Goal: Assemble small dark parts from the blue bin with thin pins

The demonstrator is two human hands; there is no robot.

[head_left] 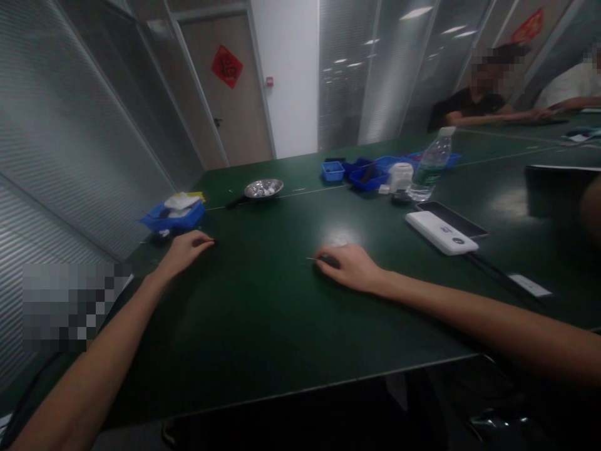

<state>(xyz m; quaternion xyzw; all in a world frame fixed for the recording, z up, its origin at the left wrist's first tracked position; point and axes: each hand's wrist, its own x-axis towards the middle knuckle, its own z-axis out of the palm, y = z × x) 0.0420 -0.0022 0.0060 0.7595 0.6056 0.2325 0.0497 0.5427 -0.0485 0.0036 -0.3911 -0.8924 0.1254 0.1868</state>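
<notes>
My left hand is over the left part of the green table, thumb and forefinger pinched together. At their tips shows a small dark piece, too small to name. Near the table's middle, my right hand is closed on a thin metal-tipped tool. Its tip points left out of the fingers, and most of it is hidden in the hand. Behind my left hand stands a blue tray with white and yellow packets on it. A steel pan with small bits in it lies farther back.
A white power bank and a phone lie right of my right hand. Behind them stand a water bottle, a white jar and several blue trays. A person sits at the far right.
</notes>
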